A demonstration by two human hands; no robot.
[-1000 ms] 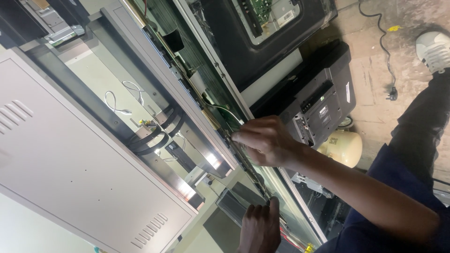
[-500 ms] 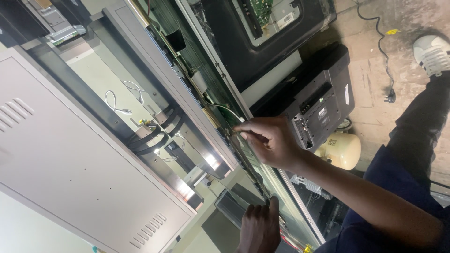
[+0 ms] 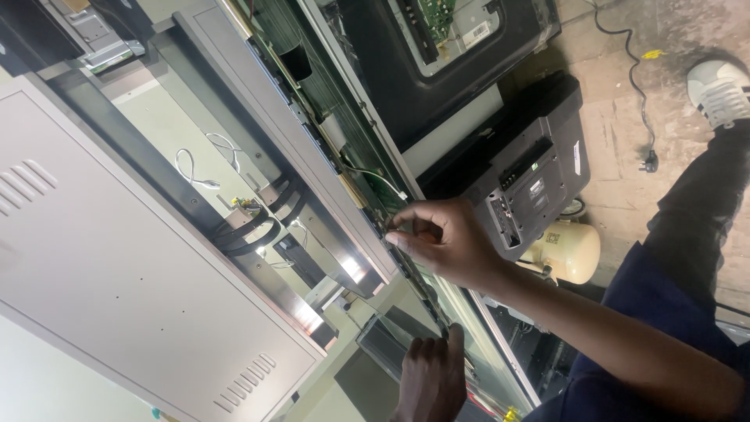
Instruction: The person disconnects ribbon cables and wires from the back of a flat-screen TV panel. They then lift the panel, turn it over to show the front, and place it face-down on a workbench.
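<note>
Panel edge strip (image 3: 406, 270), thin, stiff, likely fragile, sits at right hand (image 3: 445, 246) fingertips, pinched. Left hand (image 3: 430, 379) below rests fingers together against same frame; grip by edges.

An opened flat-panel chassis (image 3: 328, 156) runs diagonally across the view. A metal cover (image 3: 117, 273) lies along its left side. To its right stand a television back (image 3: 437, 70) and a printer (image 3: 523, 180), with a round tank (image 3: 574, 252) just beside the printer. A power cord (image 3: 637, 94) lies on the floor (image 3: 617, 156) beyond.
</note>
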